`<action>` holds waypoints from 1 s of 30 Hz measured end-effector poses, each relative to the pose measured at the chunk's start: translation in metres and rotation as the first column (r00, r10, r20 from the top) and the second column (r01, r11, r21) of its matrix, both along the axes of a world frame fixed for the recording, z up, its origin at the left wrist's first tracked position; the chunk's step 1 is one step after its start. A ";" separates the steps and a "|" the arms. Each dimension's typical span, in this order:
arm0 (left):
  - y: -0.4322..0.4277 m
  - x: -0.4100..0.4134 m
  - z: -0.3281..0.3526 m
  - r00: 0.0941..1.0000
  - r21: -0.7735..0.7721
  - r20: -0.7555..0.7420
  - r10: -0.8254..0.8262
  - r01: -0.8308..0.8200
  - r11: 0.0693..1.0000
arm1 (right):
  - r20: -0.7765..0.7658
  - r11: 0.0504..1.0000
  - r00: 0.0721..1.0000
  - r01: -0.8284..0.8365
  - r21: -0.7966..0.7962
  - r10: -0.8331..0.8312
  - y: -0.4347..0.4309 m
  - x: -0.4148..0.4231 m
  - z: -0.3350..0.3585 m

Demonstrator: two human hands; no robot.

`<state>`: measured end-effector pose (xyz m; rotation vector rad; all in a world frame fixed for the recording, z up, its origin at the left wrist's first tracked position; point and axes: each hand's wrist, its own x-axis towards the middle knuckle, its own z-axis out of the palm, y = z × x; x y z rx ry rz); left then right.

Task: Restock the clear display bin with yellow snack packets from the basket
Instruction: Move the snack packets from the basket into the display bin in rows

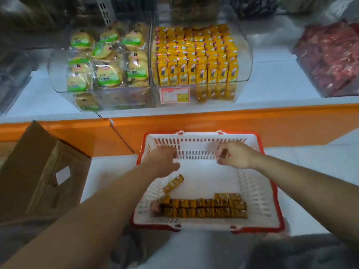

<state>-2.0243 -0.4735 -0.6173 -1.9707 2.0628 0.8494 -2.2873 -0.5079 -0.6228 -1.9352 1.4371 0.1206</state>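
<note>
From the head camera we look down on a white basket point(259, 191) with a red rim, standing on the pale floor in front of a shelf point(272, 88) with an orange front edge. Two neat rows of yellow packets point(202, 207) lie against the basket's near wall, and one loose packet point(173, 183) lies tilted just beyond them on the left. Our left hand point(163, 159) hovers palm down over the far half of the basket, fingers loosely extended, thumb apart, with nothing visible in it. Our right hand point(235, 154) hangs beside it with its fingers curled in; something small and dark shows at the fingertips, but we cannot tell whether it is pinched. On the shelf, the clear bin point(243, 88) is packed with upright yellow packets and carries a price label point(174, 95). A cardboard box point(38, 171) stands to the left.
</note>
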 end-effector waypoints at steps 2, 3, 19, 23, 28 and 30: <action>0.005 -0.005 -0.043 0.999 0.075 0.021 0.040 -0.041 0.996 | -0.048 0.994 0.997 0.063 0.094 -0.058 0.004 -0.012 -0.047; 0.008 -0.008 -0.066 0.998 0.103 0.032 0.053 -0.056 0.993 | -0.070 0.988 0.994 0.092 0.127 -0.084 0.006 -0.017 -0.070; 0.017 0.002 -0.250 0.983 0.286 0.031 0.183 -0.184 0.940 | -0.291 0.899 0.950 0.031 0.437 0.109 0.034 -0.028 -0.231; 0.012 -0.001 -0.251 0.980 0.315 -0.047 0.192 -0.167 0.934 | -0.274 0.908 0.960 0.068 0.414 0.054 0.036 -0.026 -0.231; 0.007 -0.012 -0.230 0.946 0.478 -0.229 0.232 -0.098 0.873 | -0.182 0.851 0.982 0.143 0.506 -0.057 0.034 -0.009 -0.216; 0.015 -0.019 -0.225 0.946 0.538 -0.260 0.192 -0.023 0.843 | -0.165 0.834 0.986 0.086 0.545 0.006 0.036 -0.005 -0.212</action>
